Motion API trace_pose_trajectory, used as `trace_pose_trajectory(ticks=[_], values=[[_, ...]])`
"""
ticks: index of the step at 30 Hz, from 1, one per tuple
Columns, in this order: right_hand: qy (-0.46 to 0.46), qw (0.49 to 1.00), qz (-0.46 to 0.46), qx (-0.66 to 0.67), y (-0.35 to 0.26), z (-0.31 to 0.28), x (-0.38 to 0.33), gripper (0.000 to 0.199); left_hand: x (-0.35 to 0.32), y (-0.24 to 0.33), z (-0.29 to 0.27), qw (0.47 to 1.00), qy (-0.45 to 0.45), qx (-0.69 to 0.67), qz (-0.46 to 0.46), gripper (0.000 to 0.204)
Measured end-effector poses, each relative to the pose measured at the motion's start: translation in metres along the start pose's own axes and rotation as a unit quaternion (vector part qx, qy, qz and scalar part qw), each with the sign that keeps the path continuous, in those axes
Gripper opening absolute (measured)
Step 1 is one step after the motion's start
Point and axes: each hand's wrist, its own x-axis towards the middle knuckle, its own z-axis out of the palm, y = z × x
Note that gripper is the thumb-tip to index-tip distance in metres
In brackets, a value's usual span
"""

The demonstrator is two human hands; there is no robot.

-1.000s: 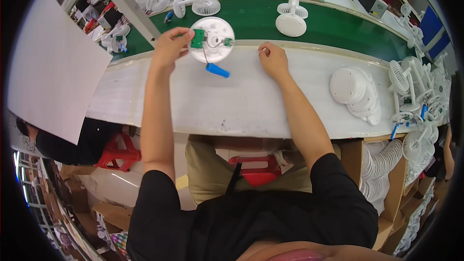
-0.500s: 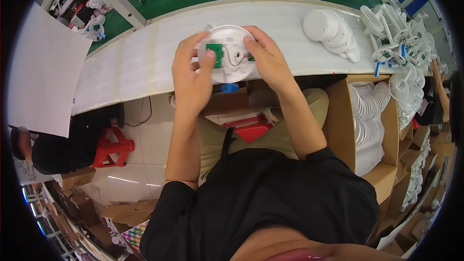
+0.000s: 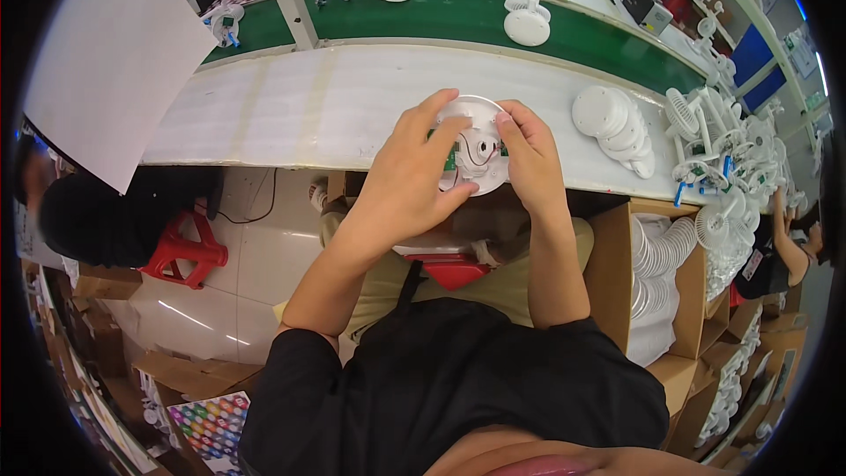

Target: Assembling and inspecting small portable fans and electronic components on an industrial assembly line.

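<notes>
Between my hands, just over the near edge of the table, is a round white fan base (image 3: 480,134), its hollow inside facing me. Thin wires run inside it, and part of a green circuit board (image 3: 451,161) shows at its left. My left hand (image 3: 398,181) is closed about the left side, thumb at the lower rim and fingers reaching over the inside. My right hand (image 3: 536,163) grips the right rim, thumb on top and fingers behind. The left fingers hide much of the board.
White discs (image 3: 608,123) lie stacked on the table at right, beside a heap of small white fans (image 3: 705,141). An open carton (image 3: 617,273) holds white ring-shaped parts. A green conveyor belt (image 3: 458,13) runs behind the table. A red stool (image 3: 187,251) stands left; other people sit nearby.
My left hand has shifted from the left rim to across the base's inside, covering more of the board. The blue part below the base is out of sight. The view has turned.
</notes>
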Motion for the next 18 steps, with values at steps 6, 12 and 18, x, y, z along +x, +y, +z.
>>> trace_pose_trajectory(ticks=[6, 12, 18], values=[[-0.002, 1.0, 0.004, -0.013, -0.003, 0.002, -0.001, 0.022, -0.001, 0.001, 0.003, 0.998, -0.001, 0.065, 0.013, 0.021], [-0.025, 0.998, -0.019, -0.059, -0.008, 0.007, -0.016, 0.023, -0.01, -0.006, 0.005, 0.996, 0.05, -0.074, -0.006, 0.016], [0.027, 0.987, -0.091, -0.126, -0.01, 0.014, -0.029, 0.025, -0.014, -0.004, 0.03, 0.959, 0.159, -0.213, -0.097, 0.008]])
